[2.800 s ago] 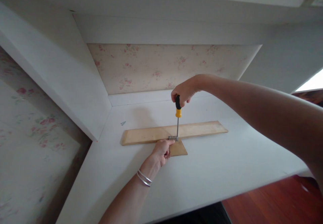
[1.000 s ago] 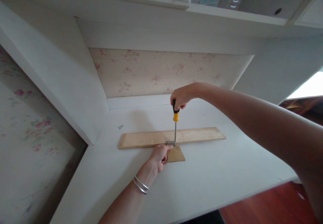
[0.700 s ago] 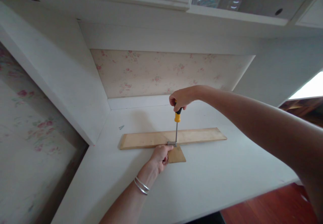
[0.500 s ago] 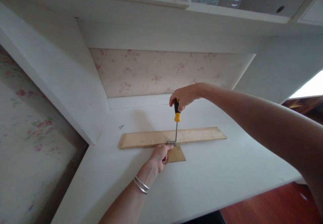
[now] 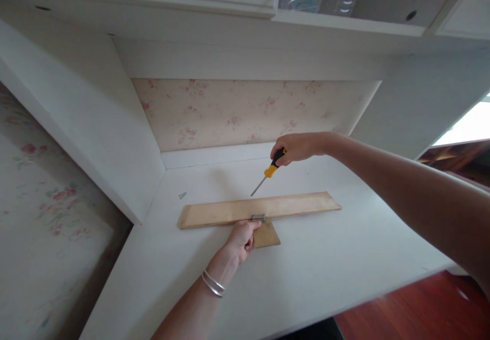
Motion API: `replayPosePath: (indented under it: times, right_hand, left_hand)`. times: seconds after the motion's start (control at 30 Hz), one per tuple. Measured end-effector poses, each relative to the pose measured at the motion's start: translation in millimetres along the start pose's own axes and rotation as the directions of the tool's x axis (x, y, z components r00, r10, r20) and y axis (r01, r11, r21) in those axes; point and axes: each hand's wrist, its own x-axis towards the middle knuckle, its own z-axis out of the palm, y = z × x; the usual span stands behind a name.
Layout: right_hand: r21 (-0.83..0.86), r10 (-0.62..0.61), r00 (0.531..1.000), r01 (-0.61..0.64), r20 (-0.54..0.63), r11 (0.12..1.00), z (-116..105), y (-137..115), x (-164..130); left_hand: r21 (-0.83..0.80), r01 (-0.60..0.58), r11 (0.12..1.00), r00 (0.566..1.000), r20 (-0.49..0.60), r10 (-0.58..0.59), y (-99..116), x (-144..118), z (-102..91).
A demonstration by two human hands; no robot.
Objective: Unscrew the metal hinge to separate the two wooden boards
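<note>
Right hand [image 5: 296,147], grip wrapped around the screwdriver [image 5: 268,173] handle, tool tilted, tip in the air above the long wood strip [image 5: 260,209] on the white counter [image 5: 325,263]. Left hand [image 5: 239,238], fingers curled, pressing the small wood piece [image 5: 268,235] beside the metal bracket [image 5: 259,218]

Right hand [image 5: 296,147] grips the black-and-yellow screwdriver [image 5: 268,172] tilted in the air, its tip above the long wooden board [image 5: 214,211] lying across the white desk [image 5: 325,268] towards its back edge. Left hand [image 5: 239,239] presses the small wooden piece [image 5: 268,235] against the board's near edge, beside the metal bracket [image 5: 258,218] joining the two. A small screw [image 5: 182,195] lies near the desk's back left corner.
</note>
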Motion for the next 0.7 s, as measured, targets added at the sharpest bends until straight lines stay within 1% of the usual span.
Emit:
replayPosePath:
  times: [0.07,0.1,0.13,0.17,0.2,0.23,0.3,0.33,0.4,0.47,0.5,0.53,0.6,0.67,0.7]
  right_hand:
    - [-0.044,-0.01,0.99,0.004,-0.142,0.999,20,17,-9]
    - [-0.051,-0.032,0.974,0.021,-0.224,0.998,34,27,-14]
    - [-0.023,-0.042,0.947,0.037,-0.319,0.999,50,36,-20]
    - [0.038,-0.018,0.914,0.037,-0.404,0.999,67,44,-28]
    - [0.133,0.029,0.881,0.039,-0.472,0.99,86,53,-36]
    - [0.25,0.089,0.848,0.053,-0.522,0.967,105,60,-44]
    - [0.453,0.217,0.789,0.086,-0.575,0.888,142,73,-59]
    - [0.54,0.279,0.761,0.11,-0.586,0.835,160,79,-66]
    - [0.696,0.406,0.706,0.171,-0.58,0.697,192,88,-78]
    - [0.772,0.475,0.669,0.241,-0.571,0.588,218,93,-86]
    - [0.798,0.513,0.652,0.254,-0.559,0.546,229,94,-89]
    - [0.82,0.55,0.633,0.264,-0.545,0.508,239,94,-90]
    - [0.851,0.594,0.62,0.281,-0.513,0.443,257,92,-92]
    - [0.861,0.608,0.615,0.288,-0.502,0.419,271,88,-93]
    - [0.86,0.612,0.611,0.284,-0.503,0.424,277,85,-94]
  left_hand:
    - [0.017,-0.007,1.0,1.0,0.012,0.007,-1,-1,0.7]
    - [0.028,-0.014,1.0,1.0,0.018,0.013,-2,-2,1.3]
    - [0.045,-0.032,0.998,0.999,0.024,0.031,-2,-2,1.9]
    - [0.062,-0.05,0.997,0.998,0.032,0.048,-3,-3,2.7]
    - [0.08,-0.063,0.995,0.998,0.036,0.06,-4,-4,3.4]
    - [0.099,-0.07,0.993,0.997,0.038,0.067,-4,-4,4.1]
    - [0.14,-0.073,0.987,0.997,0.034,0.069,-5,-4,4.9]
    - [0.163,-0.076,0.984,0.997,0.03,0.072,-6,-3,5.0]
    - [0.21,-0.108,0.972,0.994,0.038,0.102,-6,-3,4.4]
    - [0.265,-0.162,0.95,0.987,0.05,0.155,-7,-3,3.1]
    - [0.304,-0.188,0.934,0.982,0.049,0.182,-7,-4,2.4]
    - [0.353,-0.209,0.912,0.977,0.045,0.207,-7,-5,1.6]
    - [0.464,-0.229,0.856,0.97,0.033,0.241,-7,-7,0.1]
    - [0.571,-0.254,0.781,0.957,0.031,0.289,-6,-10,-1.3]
    - [0.622,-0.279,0.731,0.941,0.025,0.338,-6,-11,-2.0]
